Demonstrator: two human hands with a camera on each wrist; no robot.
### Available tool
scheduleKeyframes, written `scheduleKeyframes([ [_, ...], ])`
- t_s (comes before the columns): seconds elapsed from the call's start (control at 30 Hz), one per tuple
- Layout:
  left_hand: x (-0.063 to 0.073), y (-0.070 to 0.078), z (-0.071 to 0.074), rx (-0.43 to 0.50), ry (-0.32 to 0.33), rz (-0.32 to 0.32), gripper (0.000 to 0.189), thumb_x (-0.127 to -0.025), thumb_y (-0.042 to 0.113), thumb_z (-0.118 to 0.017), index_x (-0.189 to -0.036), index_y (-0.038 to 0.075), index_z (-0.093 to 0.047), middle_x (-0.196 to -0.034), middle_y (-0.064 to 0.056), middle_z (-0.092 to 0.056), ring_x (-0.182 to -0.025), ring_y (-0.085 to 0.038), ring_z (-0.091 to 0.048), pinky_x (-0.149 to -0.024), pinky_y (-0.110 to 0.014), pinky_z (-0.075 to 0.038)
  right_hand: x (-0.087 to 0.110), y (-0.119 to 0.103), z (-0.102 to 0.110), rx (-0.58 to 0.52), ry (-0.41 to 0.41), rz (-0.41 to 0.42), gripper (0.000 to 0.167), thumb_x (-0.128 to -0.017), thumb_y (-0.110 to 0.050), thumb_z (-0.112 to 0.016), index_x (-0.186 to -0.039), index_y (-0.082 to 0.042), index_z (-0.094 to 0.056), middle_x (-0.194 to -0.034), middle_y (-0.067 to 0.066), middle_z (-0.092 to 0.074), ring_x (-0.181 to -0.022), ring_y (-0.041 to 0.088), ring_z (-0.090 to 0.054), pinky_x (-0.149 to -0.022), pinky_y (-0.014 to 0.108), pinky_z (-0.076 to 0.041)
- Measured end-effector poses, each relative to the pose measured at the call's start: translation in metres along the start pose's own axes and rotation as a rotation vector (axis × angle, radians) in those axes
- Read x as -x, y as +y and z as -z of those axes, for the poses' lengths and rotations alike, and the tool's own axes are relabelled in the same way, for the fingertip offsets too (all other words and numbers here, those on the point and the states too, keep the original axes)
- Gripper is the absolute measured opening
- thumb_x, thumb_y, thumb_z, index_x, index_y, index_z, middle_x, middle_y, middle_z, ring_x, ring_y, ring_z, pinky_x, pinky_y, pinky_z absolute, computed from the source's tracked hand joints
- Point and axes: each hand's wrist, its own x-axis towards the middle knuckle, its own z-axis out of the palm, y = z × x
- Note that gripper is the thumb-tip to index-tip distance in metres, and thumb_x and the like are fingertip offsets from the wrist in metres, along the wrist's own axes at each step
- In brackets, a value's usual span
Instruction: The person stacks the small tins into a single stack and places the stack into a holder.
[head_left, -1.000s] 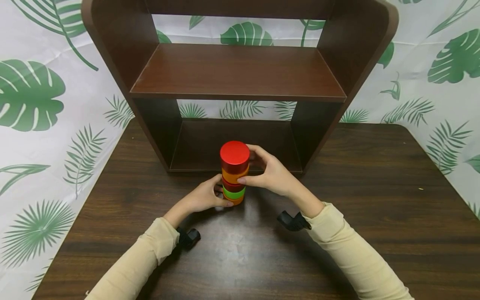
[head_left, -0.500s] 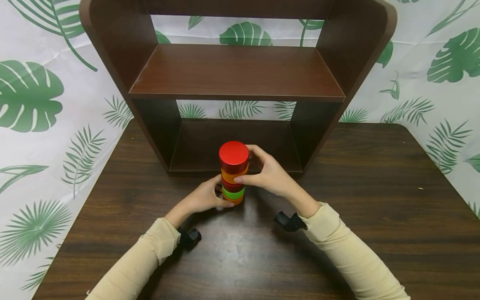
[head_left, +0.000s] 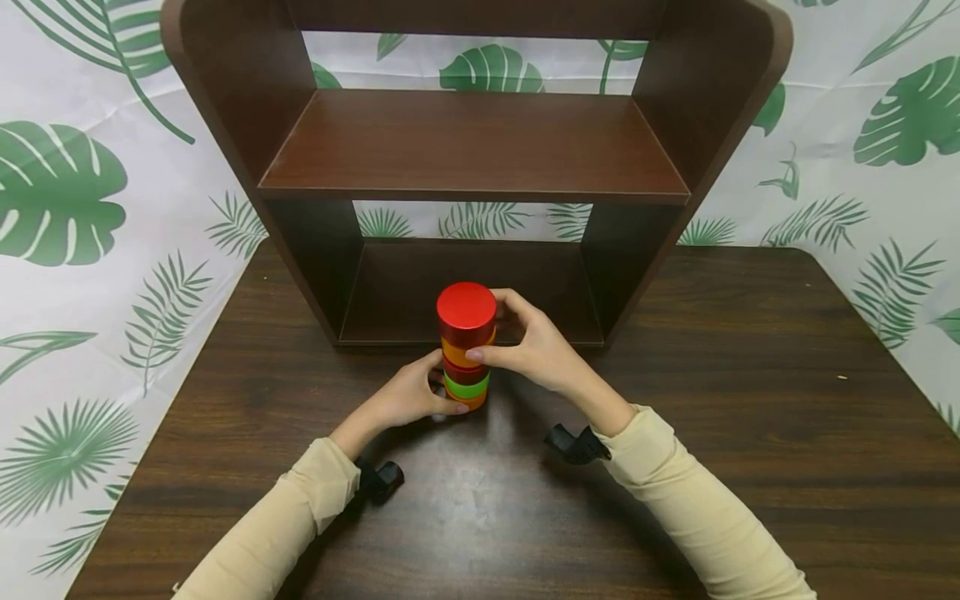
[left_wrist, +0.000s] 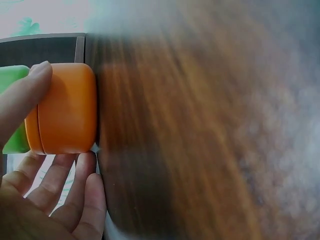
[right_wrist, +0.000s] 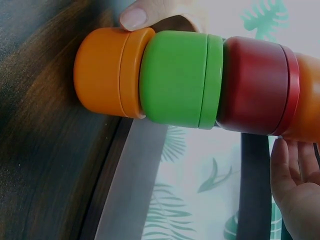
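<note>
Several small round lidded canisters stand stacked upright on the table in the head view. From the top come a shiny red canister point(head_left: 467, 307), an upper orange canister point(head_left: 454, 353), a dark red canister point(head_left: 462, 374), a green canister point(head_left: 467, 389) and a bottom orange canister point(left_wrist: 67, 107). My left hand point(head_left: 405, 394) holds the stack low, its thumb by the bottom orange canister's lid and its fingers behind. Higher up, my right hand point(head_left: 536, 346) grips around the upper orange canister, thumb in front. The right wrist view cuts off the stack's top.
A dark brown shelf unit point(head_left: 472, 146) stands right behind the stack, its bottom board's front edge close by. The wooden table point(head_left: 750, 400) spreads to both sides and toward me. A leaf-patterned cloth point(head_left: 67, 333) hangs behind and at the sides.
My right wrist and thumb have shifted slightly left, and the top canisters with them by a tiny amount. The left hand keeps its place low on the stack.
</note>
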Motion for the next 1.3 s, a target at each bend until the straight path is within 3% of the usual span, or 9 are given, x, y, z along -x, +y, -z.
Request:
scheduleKeyframes([
  [0.17,0.0,0.0,0.0,0.003,0.004,0.001,0.068,-0.079,0.023,-0.079,-0.136,0.014,-0.045,-0.129,-0.01,-0.058,-0.113,-0.029,-0.058,-0.075,-0.031,-0.055,0.0,0.0,0.0,-0.001,0.01,0.007,0.059,-0.079,-0.003,-0.074,-0.132,-0.006,-0.047,-0.125,0.014,-0.057,-0.11,0.027,-0.058,-0.098,0.04,-0.048],
  [0.43,-0.001,0.0,0.0,-0.027,0.012,-0.016,0.067,-0.079,0.025,-0.079,-0.136,0.013,-0.045,-0.128,-0.009,-0.059,-0.112,-0.027,-0.059,-0.086,-0.038,-0.053,-0.001,0.0,0.0,-0.001,0.011,-0.003,0.06,-0.079,-0.002,-0.074,-0.132,-0.006,-0.047,-0.126,0.014,-0.056,-0.111,0.027,-0.058,-0.098,0.041,-0.048],
  [0.97,-0.001,0.002,0.006,-0.028,0.035,-0.06,0.062,-0.078,0.026,-0.079,-0.132,0.013,-0.05,-0.122,-0.007,-0.062,-0.104,-0.023,-0.06,-0.088,-0.039,-0.052,-0.005,-0.003,0.005,-0.036,0.018,0.032,0.056,-0.08,-0.002,-0.074,-0.13,-0.005,-0.048,-0.121,0.015,-0.058,-0.108,0.024,-0.06,-0.097,0.037,-0.05],
  [1.3,-0.007,0.005,0.013,-0.02,0.054,-0.096,0.06,-0.078,0.026,-0.08,-0.129,0.013,-0.051,-0.12,-0.007,-0.063,-0.105,-0.023,-0.061,-0.09,-0.041,-0.052,-0.013,-0.009,0.011,-0.026,0.019,0.031,0.055,-0.081,-0.002,-0.072,-0.13,-0.005,-0.047,-0.121,0.016,-0.057,-0.11,0.027,-0.059,-0.101,0.042,-0.048],
])
